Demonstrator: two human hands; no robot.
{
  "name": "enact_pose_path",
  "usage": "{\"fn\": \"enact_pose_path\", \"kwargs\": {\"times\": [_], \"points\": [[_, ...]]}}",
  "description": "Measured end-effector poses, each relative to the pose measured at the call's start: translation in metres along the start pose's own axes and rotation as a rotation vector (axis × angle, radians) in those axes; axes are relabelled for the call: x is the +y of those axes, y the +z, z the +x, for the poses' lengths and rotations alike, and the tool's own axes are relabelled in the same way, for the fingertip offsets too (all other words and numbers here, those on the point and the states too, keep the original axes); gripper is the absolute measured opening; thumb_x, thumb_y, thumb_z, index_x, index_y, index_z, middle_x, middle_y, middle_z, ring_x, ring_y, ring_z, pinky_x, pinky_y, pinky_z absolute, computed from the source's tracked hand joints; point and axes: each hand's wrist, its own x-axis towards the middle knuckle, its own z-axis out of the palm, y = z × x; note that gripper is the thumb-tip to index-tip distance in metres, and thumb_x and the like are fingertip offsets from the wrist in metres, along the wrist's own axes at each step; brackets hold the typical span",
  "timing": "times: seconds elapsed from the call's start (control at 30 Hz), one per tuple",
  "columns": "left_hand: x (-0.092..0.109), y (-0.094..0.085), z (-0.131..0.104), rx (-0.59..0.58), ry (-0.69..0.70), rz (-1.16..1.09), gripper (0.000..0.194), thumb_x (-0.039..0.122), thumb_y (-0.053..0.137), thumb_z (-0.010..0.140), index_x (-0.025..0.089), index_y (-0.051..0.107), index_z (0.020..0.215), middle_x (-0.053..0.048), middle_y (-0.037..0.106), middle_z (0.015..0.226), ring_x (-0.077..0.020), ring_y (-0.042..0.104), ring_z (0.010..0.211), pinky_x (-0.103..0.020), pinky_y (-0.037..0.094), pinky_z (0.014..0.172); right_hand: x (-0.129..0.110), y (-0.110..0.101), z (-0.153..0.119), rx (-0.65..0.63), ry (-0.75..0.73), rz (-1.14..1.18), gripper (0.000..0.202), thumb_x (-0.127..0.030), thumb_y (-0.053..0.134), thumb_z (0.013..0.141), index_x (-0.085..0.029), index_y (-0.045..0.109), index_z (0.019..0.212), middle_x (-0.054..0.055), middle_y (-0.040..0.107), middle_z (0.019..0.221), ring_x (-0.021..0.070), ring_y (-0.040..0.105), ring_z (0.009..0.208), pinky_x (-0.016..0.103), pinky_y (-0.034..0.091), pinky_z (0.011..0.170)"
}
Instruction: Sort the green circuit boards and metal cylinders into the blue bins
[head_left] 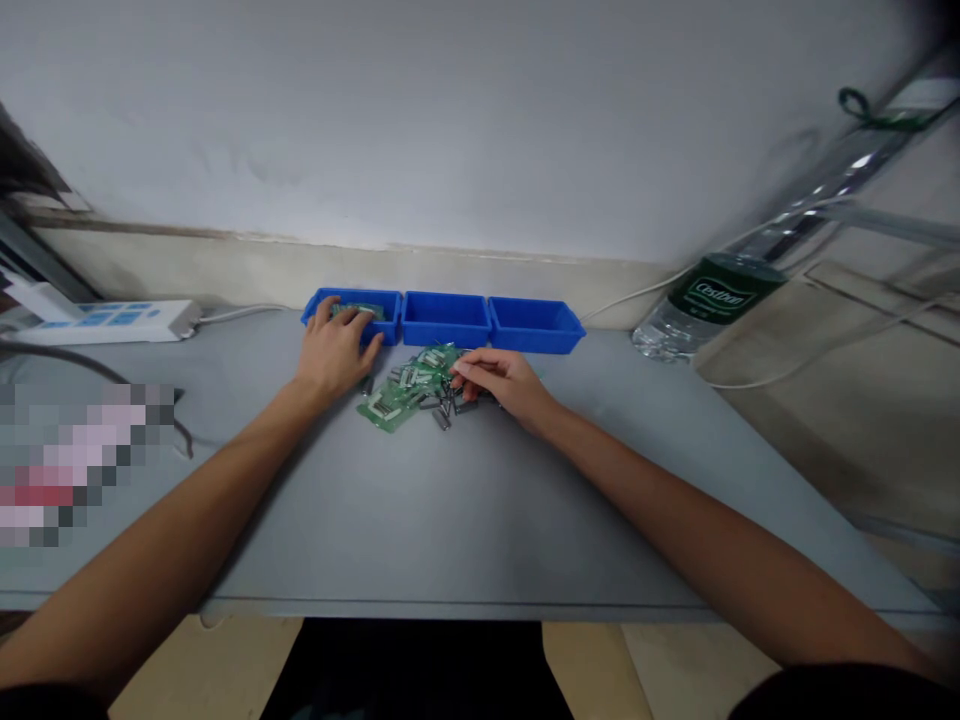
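My left hand (334, 345) reaches over the left blue bin (390, 333), fingers spread, its fingertips above green packets (364, 312) inside. On the table just in front of the bins lies a heap of clear-and-green plastic packets (394, 405) holding small parts. Loose small dark metal pieces (442, 420) are scattered at the heap's right side. My right hand (502, 380) is at that side with thumb and forefinger pinched together. Whatever lies between those fingertips is too small to make out.
The middle blue bin (446, 335) and right blue bin (536, 340) stand in line against the wall. A large water bottle (712, 305) is at the back right. A white power strip (124, 322) and dark cable (82, 350) lie at left.
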Motion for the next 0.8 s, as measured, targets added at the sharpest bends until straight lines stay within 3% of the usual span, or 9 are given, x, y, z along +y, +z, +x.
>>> {"fn": "enact_pose_path", "kwargs": {"times": [0.2, 0.27, 0.37, 0.47, 0.53, 0.8], "points": [[0.014, -0.010, 0.005, 0.053, 0.219, -0.084, 0.032, 0.031, 0.051, 0.098, 0.016, 0.076, 0.111, -0.016, 0.068, 0.131, -0.0382, 0.047, 0.137, -0.061, 0.043, 0.112, 0.001, 0.000, 0.000, -0.007, 0.008, -0.014, 0.030, -0.048, 0.079, 0.079, -0.019, 0.074, 0.085, 0.004, 0.074, 0.079, 0.0116, 0.063, 0.061, 0.028, 0.056, 0.062], [0.023, -0.015, 0.005, 0.010, 0.320, -0.160, 0.033, 0.031, 0.050, 0.099, 0.015, 0.076, 0.109, -0.016, 0.070, 0.126, -0.0337, 0.056, 0.128, -0.055, 0.048, 0.109, 0.001, 0.000, 0.000, -0.004, 0.005, -0.027, 0.030, -0.049, 0.078, 0.080, -0.019, 0.073, 0.086, 0.004, 0.074, 0.080, 0.0117, 0.063, 0.061, 0.028, 0.055, 0.062], [0.036, -0.019, 0.001, -0.151, 0.402, -0.240, 0.040, 0.038, 0.050, 0.101, 0.015, 0.072, 0.126, -0.015, 0.070, 0.130, -0.0301, 0.062, 0.124, -0.050, 0.051, 0.109, 0.001, 0.000, 0.000, 0.010, -0.005, -0.036, 0.032, -0.050, 0.077, 0.081, -0.019, 0.073, 0.088, 0.003, 0.073, 0.081, 0.0118, 0.063, 0.061, 0.028, 0.055, 0.063], [0.043, -0.020, -0.004, -0.328, 0.390, -0.234, 0.045, 0.042, 0.052, 0.100, 0.018, 0.067, 0.136, -0.013, 0.068, 0.136, -0.0294, 0.065, 0.125, -0.045, 0.054, 0.105, 0.001, 0.000, 0.000, 0.019, -0.012, -0.030, 0.032, -0.050, 0.076, 0.081, -0.020, 0.072, 0.091, 0.003, 0.073, 0.080, 0.0119, 0.064, 0.061, 0.028, 0.055, 0.064], [0.043, -0.019, -0.006, -0.384, 0.362, -0.238, 0.043, 0.037, 0.051, 0.101, 0.021, 0.066, 0.138, -0.011, 0.070, 0.135, -0.0279, 0.068, 0.120, -0.042, 0.056, 0.102, 0.001, 0.000, 0.000, 0.017, -0.011, -0.023, 0.032, -0.049, 0.076, 0.081, -0.020, 0.072, 0.092, 0.003, 0.072, 0.080, 0.0119, 0.064, 0.061, 0.029, 0.056, 0.064], [0.038, -0.010, -0.007, -0.316, 0.307, -0.207, 0.033, 0.031, 0.054, 0.101, 0.024, 0.073, 0.127, -0.008, 0.078, 0.119, -0.0257, 0.075, 0.104, -0.037, 0.059, 0.090, -0.001, 0.000, -0.001, 0.010, 0.008, -0.037, 0.032, -0.051, 0.077, 0.080, -0.019, 0.073, 0.088, 0.004, 0.074, 0.081, 0.0123, 0.063, 0.061, 0.029, 0.056, 0.064]]}}
